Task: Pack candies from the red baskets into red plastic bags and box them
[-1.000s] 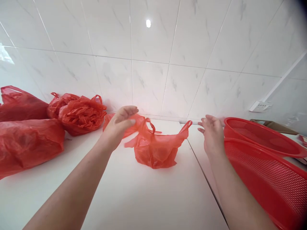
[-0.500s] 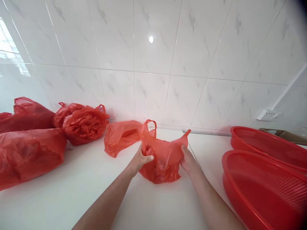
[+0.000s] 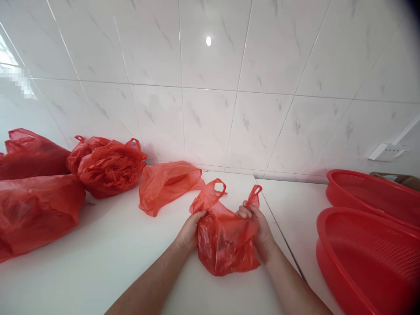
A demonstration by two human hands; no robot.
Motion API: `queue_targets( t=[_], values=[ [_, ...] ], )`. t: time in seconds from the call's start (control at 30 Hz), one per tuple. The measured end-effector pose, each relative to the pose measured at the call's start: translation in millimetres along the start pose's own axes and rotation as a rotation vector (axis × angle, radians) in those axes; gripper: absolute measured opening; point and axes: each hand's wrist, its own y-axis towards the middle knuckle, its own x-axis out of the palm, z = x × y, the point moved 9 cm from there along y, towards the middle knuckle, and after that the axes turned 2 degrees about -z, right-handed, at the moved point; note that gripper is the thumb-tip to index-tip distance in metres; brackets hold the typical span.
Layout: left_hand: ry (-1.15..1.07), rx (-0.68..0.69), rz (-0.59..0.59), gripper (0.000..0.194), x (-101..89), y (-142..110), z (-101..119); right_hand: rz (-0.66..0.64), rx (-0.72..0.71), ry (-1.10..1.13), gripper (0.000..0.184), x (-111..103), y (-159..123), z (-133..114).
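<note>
A red plastic bag point(image 3: 226, 245) with two loop handles stands on the white table point(image 3: 131, 258) in front of me, dark contents showing faintly through its film. At its left side, my left hand point(image 3: 190, 232) grips the bag, thumb on the near face and the other fingers hidden behind the plastic. My right hand point(image 3: 259, 225) is closed round the neck of the right handle, whose loop sticks up above the fist. The left handle loop stands free. Just behind and to the left lies a flatter red plastic bag point(image 3: 167, 183), touched by neither hand.
Several fuller red bags point(image 3: 108, 168) crowd the left side of the table. Two red plastic baskets point(image 3: 364, 258) with perforated walls stand at the right. A tiled wall point(image 3: 210, 122) closes off the back, with a socket strip point(image 3: 387, 151) at right. A seam crosses the tabletop.
Both hands came in from either side and took hold of the bag. It has since been drawn slightly nearer, and my right hand has shifted up to its right handle.
</note>
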Motion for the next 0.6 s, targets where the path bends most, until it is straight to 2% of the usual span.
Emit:
queue_targets(
  t=[0.1,0.17,0.27,0.33,0.43,0.47,0.53,0.6],
  values=[
    [-0.018,0.033,-0.043,0.021,6.8,-0.5,3.1,-0.072,0.039,0.057,0.027,21.0,-5.2,9.6],
    [-0.018,0.031,-0.05,0.019,10.0,-2.0,3.5,-0.131,0.076,0.016,0.047,34.7,-8.6,16.0],
    [-0.02,0.043,0.027,0.014,3.0,-2.7,2.4,-0.21,0.141,0.025,0.069,45.4,-10.5,25.6],
    [-0.019,0.087,0.088,0.017,-5.6,-1.7,2.8,-0.233,0.159,0.054,0.064,44.6,-10.1,29.2],
    [0.019,0.13,0.118,0.021,-12.6,0.0,1.7,-0.241,0.144,0.01,0.04,41.4,-10.8,30.4],
    [0.046,0.139,0.116,0.021,-12.7,-0.1,1.7,-0.257,0.148,-0.025,0.042,43.0,-12.2,31.2],
    [0.116,0.166,0.102,0.019,-8.9,-1.7,3.9,-0.304,0.161,-0.094,0.059,50.0,-15.9,33.3],
    [0.208,0.208,0.072,0.015,-0.2,-4.9,8.5,-0.354,0.178,-0.142,0.064,58.7,-19.7,36.1]
  ],
)
